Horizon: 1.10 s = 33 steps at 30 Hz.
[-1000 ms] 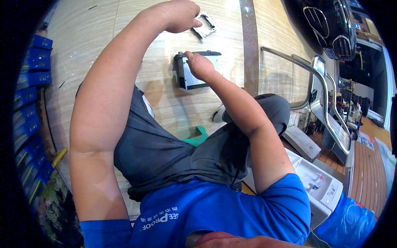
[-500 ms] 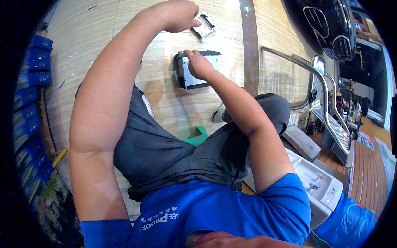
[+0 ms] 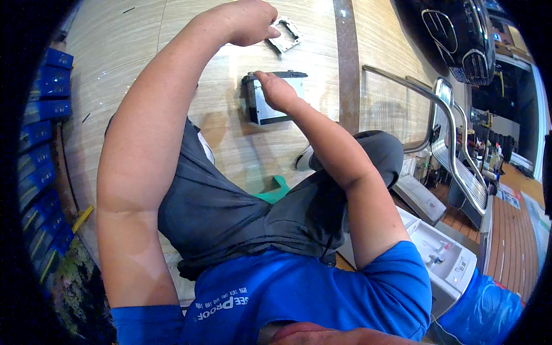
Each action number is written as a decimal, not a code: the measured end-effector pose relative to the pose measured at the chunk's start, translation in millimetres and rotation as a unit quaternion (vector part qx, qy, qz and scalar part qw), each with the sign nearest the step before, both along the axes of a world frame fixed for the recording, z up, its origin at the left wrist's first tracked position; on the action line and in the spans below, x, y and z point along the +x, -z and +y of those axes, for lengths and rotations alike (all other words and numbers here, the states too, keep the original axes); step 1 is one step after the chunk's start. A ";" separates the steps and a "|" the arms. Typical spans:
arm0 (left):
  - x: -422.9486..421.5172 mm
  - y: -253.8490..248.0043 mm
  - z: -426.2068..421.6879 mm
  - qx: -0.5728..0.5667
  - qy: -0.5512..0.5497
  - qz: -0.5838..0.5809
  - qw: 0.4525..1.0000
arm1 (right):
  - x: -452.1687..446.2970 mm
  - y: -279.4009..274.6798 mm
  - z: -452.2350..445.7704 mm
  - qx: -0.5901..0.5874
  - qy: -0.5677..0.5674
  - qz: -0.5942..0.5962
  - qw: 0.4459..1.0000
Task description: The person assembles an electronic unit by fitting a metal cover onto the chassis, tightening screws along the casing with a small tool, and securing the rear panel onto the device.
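The curled left hand (image 3: pixel 259 24) touches a white rectangular plastic frame (image 3: pixel 291 45), grip unclear; the half-open right hand (image 3: pixel 280 94) rests on a black-and-silver metal box (image 3: pixel 269 112), seemingly steadying it.

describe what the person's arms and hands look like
Short blue sleeves end above the elbows, leaving the forearms bare. The left hand and right hand wear no gloves, and no watch or band shows at either wrist.
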<state>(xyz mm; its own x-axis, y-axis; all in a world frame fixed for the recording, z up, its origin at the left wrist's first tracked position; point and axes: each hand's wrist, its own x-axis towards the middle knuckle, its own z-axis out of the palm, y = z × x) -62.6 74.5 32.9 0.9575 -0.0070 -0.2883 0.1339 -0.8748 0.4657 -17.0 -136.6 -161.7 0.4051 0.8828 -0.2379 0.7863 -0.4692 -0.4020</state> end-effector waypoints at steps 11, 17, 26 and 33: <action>-6.6 -9.5 0.4 -0.011 0.015 -0.011 1.000 | -0.1 -0.5 0.0 -0.052 0.017 -0.004 0.998; -2.6 -4.4 -2.0 0.008 0.001 0.001 1.000 | -2.1 1.7 -0.8 -0.044 0.058 -0.005 0.997; -0.4 -2.8 -3.6 0.004 0.012 -0.004 1.000 | 3.7 3.0 5.3 -0.118 0.045 0.009 0.992; 0.7 -0.3 -3.6 0.009 0.014 0.002 1.000 | 2.7 2.1 0.1 -0.041 0.006 -0.011 0.999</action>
<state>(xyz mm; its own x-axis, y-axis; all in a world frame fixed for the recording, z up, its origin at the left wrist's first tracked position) -61.9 70.9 33.3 0.9557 -0.0289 -0.2929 0.1109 -0.8864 0.4494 -14.3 -136.5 -163.8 0.4208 0.8561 -0.3000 0.7893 -0.5085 -0.3441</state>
